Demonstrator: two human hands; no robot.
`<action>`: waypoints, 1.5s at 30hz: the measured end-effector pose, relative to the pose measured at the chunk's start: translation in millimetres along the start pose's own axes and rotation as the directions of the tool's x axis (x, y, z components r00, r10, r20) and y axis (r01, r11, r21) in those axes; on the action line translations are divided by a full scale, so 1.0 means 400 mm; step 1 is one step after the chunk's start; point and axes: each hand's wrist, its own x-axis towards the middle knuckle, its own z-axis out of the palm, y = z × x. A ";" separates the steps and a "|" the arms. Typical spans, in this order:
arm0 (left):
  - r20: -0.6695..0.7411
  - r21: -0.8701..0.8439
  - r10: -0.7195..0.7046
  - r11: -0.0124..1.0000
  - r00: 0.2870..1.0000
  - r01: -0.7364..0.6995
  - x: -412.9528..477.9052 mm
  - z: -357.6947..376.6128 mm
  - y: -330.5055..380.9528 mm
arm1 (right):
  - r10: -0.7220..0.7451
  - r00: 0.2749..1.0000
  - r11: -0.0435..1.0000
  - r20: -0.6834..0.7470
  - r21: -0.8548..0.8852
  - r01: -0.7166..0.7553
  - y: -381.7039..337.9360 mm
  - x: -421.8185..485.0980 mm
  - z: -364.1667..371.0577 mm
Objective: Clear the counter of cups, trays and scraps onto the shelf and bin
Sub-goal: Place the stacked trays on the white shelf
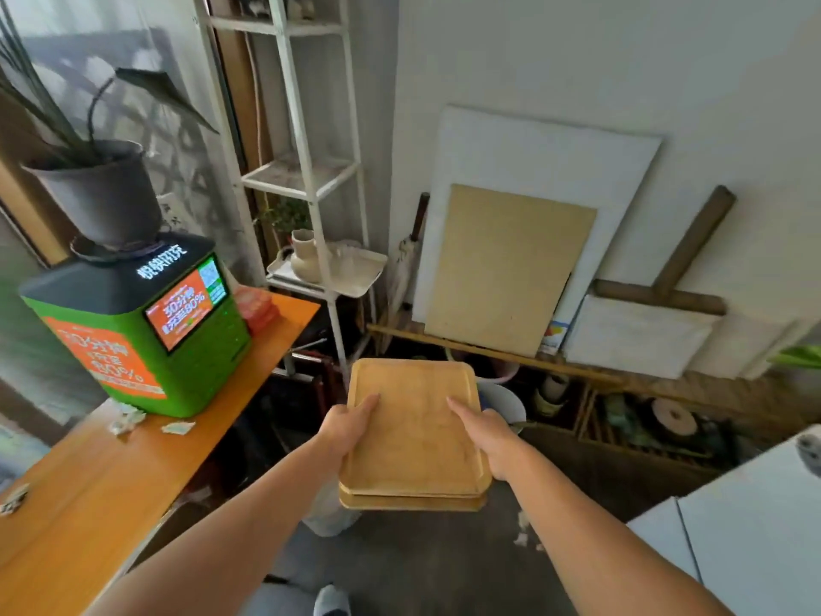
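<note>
I hold a stack of two wooden trays point(415, 433) level in front of me, over the floor to the right of the orange counter point(111, 491). My left hand point(348, 426) grips the stack's left edge with the thumb on top, and my right hand point(486, 431) grips its right edge the same way. A white metal shelf point(306, 171) stands ahead beyond the trays; its low tier carries a white tray point(355, 269) with a cream vase point(304, 260). Torn paper scraps point(133, 420) lie on the counter near the green machine, with another scrap point(13, 497) at the left edge.
A green and orange kiosk box point(146, 331) with a potted plant point(95, 188) on top stands on the counter. Boards and canvases point(511, 269) lean on the wall. A white bucket point(504, 400) sits on the floor under the trays. White furniture point(755, 526) is at right.
</note>
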 end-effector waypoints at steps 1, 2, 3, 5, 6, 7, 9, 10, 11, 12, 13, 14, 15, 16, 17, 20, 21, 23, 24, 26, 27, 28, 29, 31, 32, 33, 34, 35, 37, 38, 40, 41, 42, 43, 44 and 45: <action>0.011 0.002 -0.005 1.000 1.000 0.005 0.018 0.002 0.010 | 0.004 1.000 1.000 -0.002 0.005 -0.004 -0.008 0.018 0.002; 0.019 0.008 -0.011 1.000 1.000 0.011 0.038 0.002 0.020 | 0.011 1.000 1.000 -0.002 0.003 -0.011 -0.018 0.037 0.005; 0.020 0.019 -0.015 1.000 1.000 0.015 0.060 0.001 0.032 | 0.019 1.000 1.000 0.000 -0.002 -0.019 -0.031 0.056 0.011; 0.021 0.040 -0.021 0.999 1.000 0.020 0.106 -0.008 0.060 | 0.024 1.000 1.000 0.006 -0.010 -0.024 -0.065 0.095 0.027; 0.025 0.038 -0.025 0.999 0.999 0.024 0.132 -0.012 0.080 | 0.021 1.000 1.000 0.007 -0.010 -0.021 -0.086 0.118 0.036; 0.029 0.033 -0.028 0.999 0.999 0.027 0.160 -0.018 0.104 | 0.020 1.000 1.000 0.006 -0.007 -0.020 -0.110 0.140 0.045; 0.030 0.037 -0.031 0.999 0.999 0.030 0.216 -0.032 0.156 | 0.023 1.000 1.000 -0.001 0.004 -0.023 -0.166 0.184 0.063; 0.029 0.039 -0.029 0.999 0.999 0.027 0.244 -0.039 0.186 | 0.022 1.000 1.000 -0.001 0.007 -0.022 -0.199 0.208 0.072; 0.031 0.035 -0.026 0.999 0.999 0.025 0.272 -0.048 0.216 | 0.019 1.000 1.000 -0.003 0.007 -0.019 -0.235 0.232 0.080; 0.035 0.022 -0.024 0.999 0.999 0.023 0.299 -0.056 0.248 | 0.009 1.000 1.000 -0.009 0.002 -0.009 -0.273 0.254 0.087; 0.039 0.006 -0.022 1.000 0.999 0.022 0.327 -0.063 0.280 | -0.004 1.000 1.000 -0.018 -0.007 0.004 -0.311 0.277 0.094; 0.042 -0.006 -0.017 1.000 0.999 0.017 0.352 -0.071 0.312 | -0.019 0.999 1.000 -0.027 -0.016 0.019 -0.348 0.302 0.101; 0.039 -0.008 -0.010 1.000 0.999 0.011 0.377 -0.080 0.342 | -0.029 0.999 0.999 -0.030 -0.018 0.028 -0.382 0.328 0.110; 0.030 -0.003 0.001 1.000 1.000 -0.001 0.400 -0.088 0.370 | -0.037 0.999 0.999 -0.028 -0.013 0.036 -0.411 0.352 0.120; 0.022 0.004 0.011 1.000 1.000 -0.011 0.421 -0.096 0.394 | -0.044 0.999 0.999 -0.020 -0.002 0.044 -0.437 0.374 0.130; 0.010 0.014 0.009 1.000 1.000 -0.009 0.484 -0.114 0.462 | -0.054 0.998 0.998 -0.014 0.020 0.054 -0.499 0.436 0.157; 0.005 0.016 0.006 1.000 1.000 -0.006 0.502 -0.118 0.484 | -0.050 0.999 0.999 -0.008 0.016 0.050 -0.518 0.455 0.162; 0.000 0.015 0.017 1.000 1.000 -0.017 0.540 -0.121 0.527 | -0.050 0.999 0.999 0.007 0.010 0.050 -0.561 0.493 0.170; -0.001 0.009 0.027 1.000 1.000 -0.027 0.561 -0.121 0.549 | -0.052 0.999 0.999 0.011 0.009 0.051 -0.585 0.515 0.172; 0.008 -0.009 0.038 0.999 0.999 -0.038 0.606 -0.118 0.592 | -0.056 0.998 0.998 0.014 -0.010 0.057 -0.641 0.560 0.170; 0.017 -0.023 0.040 0.999 0.999 -0.040 0.629 -0.116 0.614 | -0.063 0.998 0.998 0.019 -0.023 0.063 -0.671 0.584 0.168; 0.019 -0.037 0.046 0.998 0.999 -0.046 0.653 -0.111 0.637 | -0.072 0.997 0.997 0.026 -0.033 0.073 -0.701 0.610 0.165; 0.015 -0.052 0.053 0.997 0.998 -0.052 0.676 -0.106 0.664 | -0.083 0.996 0.996 0.031 -0.040 0.084 -0.735 0.636 0.161; -0.001 -0.075 0.071 0.995 0.997 -0.071 0.726 -0.095 0.723 | -0.096 0.995 0.993 0.041 -0.061 0.098 -0.809 0.696 0.153; -0.012 -0.083 0.082 0.993 0.997 -0.083 0.753 -0.091 0.757 | -0.102 0.993 0.992 0.054 -0.073 0.106 -0.851 0.727 0.151; -0.028 -0.094 0.092 0.991 0.995 -0.094 0.782 -0.086 0.794 | -0.113 0.991 0.989 0.071 -0.084 0.119 -0.897 0.760 0.148; -0.051 -0.111 0.104 0.988 0.993 -0.109 0.814 -0.084 0.831 | -0.124 0.988 0.986 0.091 -0.099 0.133 -0.947 0.794 0.146; -0.076 -0.130 0.115 0.984 0.990 -0.124 0.844 -0.083 0.870 | -0.137 0.985 0.982 0.109 -0.117 0.150 -1.000 0.831 0.147; -0.117 -0.154 0.126 0.978 0.985 -0.143 0.899 -0.082 0.950 | -0.167 0.976 0.970 0.142 -0.156 0.189 -1.109 0.904 0.151; -0.136 -0.155 0.124 0.977 0.983 -0.145 0.922 -0.080 0.989 | -0.174 0.971 0.966 0.167 -0.165 0.201 -1.163 0.936 0.154; -0.210 -0.168 0.118 0.974 0.971 -0.154 0.969 -0.084 1.066 | -0.175 0.959 0.957 0.225 -0.190 0.219 -1.273 0.994 0.169; -0.264 -0.167 0.113 0.973 0.958 -0.161 0.992 -0.089 1.105 | -0.182 0.952 0.949 0.244 -0.211 0.236 -1.326 1.022 0.180; -0.314 -0.163 0.107 0.973 0.943 -0.164 1.016 -0.093 1.144 | -0.196 0.944 0.938 0.265 -0.231 0.260 -1.379 1.048 0.190; -0.349 -0.159 0.097 0.974 0.932 -0.162 1.037 -0.097 1.180 | -0.210 0.934 0.926 0.289 -0.249 0.285 -1.429 1.075 0.201; -0.371 -0.164 0.092 0.973 0.924 -0.163 1.057 -0.101 1.212 | -0.219 0.923 0.916 0.317 -0.260 0.306 -1.477 1.103 0.214; -0.390 -0.181 0.089 0.968 0.917 -0.171 1.076 -0.107 1.240 | -0.219 0.911 0.908 0.349 -0.269 0.321 -1.522 1.131 0.230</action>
